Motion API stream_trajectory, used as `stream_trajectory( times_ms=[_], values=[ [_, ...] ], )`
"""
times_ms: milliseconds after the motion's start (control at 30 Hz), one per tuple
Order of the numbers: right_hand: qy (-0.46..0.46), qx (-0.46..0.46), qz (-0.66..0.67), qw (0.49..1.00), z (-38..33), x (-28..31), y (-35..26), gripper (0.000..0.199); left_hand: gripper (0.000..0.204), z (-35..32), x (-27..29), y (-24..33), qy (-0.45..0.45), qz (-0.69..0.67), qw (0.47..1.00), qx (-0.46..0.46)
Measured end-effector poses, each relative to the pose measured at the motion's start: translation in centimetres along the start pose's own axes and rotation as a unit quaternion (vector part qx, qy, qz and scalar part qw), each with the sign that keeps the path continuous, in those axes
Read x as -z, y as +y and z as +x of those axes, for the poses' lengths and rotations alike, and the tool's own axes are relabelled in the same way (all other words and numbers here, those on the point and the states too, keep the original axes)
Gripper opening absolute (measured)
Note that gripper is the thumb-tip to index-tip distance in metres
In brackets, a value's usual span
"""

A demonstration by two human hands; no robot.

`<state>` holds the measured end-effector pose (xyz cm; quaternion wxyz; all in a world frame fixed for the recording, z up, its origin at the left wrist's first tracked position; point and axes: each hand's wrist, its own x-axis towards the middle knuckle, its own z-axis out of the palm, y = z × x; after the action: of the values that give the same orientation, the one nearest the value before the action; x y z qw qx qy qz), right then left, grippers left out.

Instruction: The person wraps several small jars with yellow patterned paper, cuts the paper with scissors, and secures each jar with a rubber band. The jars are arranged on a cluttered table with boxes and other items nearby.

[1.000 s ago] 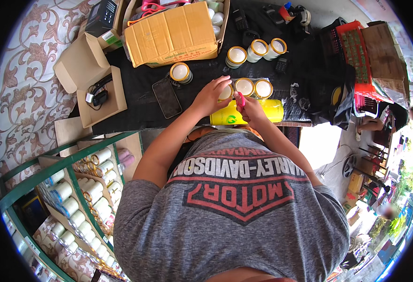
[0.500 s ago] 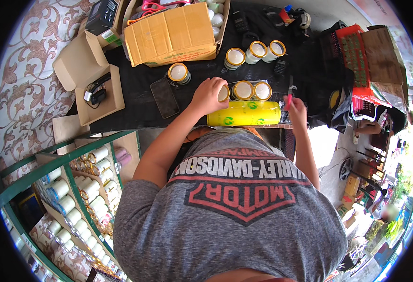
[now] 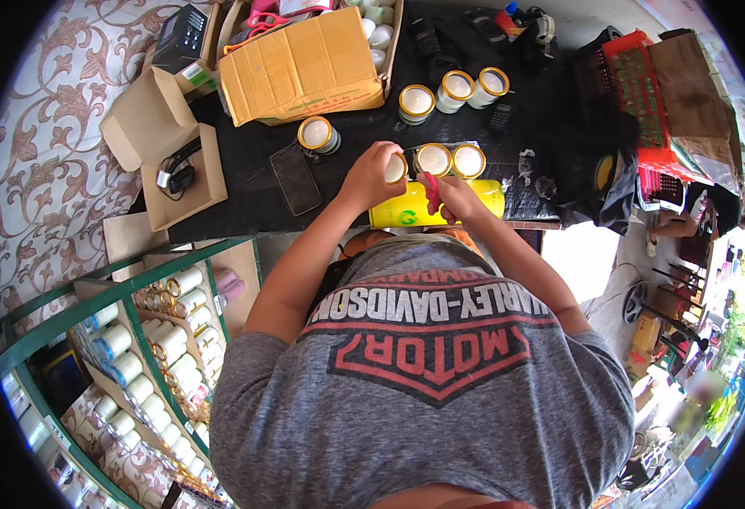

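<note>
My left hand (image 3: pixel 369 176) is closed around a white candle (image 3: pixel 396 168) with a gold rim at the table's near side. In my right hand (image 3: pixel 460 202) is a pair of pink-handled scissors (image 3: pixel 432 192), its blades pointing up beside that candle. Whether the blades touch it I cannot tell. Two more gold-rimmed candles, one candle (image 3: pixel 433 159) and another candle (image 3: pixel 468 160), stand just right of it. Under my hands lies a yellow roll (image 3: pixel 402 212) of printed wrap along the near edge, partly covered by my right hand.
Farther back stand several candles (image 3: pixel 456 88), with a single candle (image 3: pixel 317 134) to the left beside a dark phone (image 3: pixel 296 180). A cardboard box (image 3: pixel 305 72) and an opened small box (image 3: pixel 207 182) sit at left. A green-framed shelf (image 3: pixel 126 288) holds many candles.
My right hand has brought the scissors leftward, from beyond the roll's right end to beside the held candle. My left hand keeps its grip. The view has shifted slightly.
</note>
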<state>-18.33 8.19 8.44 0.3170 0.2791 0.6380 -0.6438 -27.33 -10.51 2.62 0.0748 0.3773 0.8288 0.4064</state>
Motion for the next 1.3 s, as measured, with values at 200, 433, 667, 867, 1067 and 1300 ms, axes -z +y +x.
stream_trajectory(
  times_ms=[200,433,667,867,1067,1300],
  values=[
    [0.047,-0.028,-0.060,0.997,2.2,-0.9,-1.5,0.058,0.050,-0.7,-0.4,-0.1,0.026,-0.005,1.000,-0.007],
    [0.054,0.031,-0.082,0.995,-0.8,1.1,-2.0,0.042,0.057,-1.6,-0.2,0.0,0.040,-0.026,0.998,0.038],
    [0.451,0.094,-0.317,0.829,1.1,17.8,8.7,0.035,0.079,-1.8,-0.6,-1.0,0.034,-0.046,0.998,0.039],
    [0.436,-0.069,-0.487,0.754,3.1,20.6,11.6,0.031,0.087,-2.6,-0.7,-0.9,0.133,-0.065,0.985,0.090],
    [0.488,0.399,-0.405,0.662,0.8,12.4,1.2,0.014,0.087,-3.9,0.5,-1.0,0.185,-0.022,0.973,0.134],
    [0.098,0.519,-0.286,0.799,6.7,-6.1,-2.6,0.038,0.090,-4.7,0.6,-0.4,0.199,0.061,0.960,0.186]
  ],
)
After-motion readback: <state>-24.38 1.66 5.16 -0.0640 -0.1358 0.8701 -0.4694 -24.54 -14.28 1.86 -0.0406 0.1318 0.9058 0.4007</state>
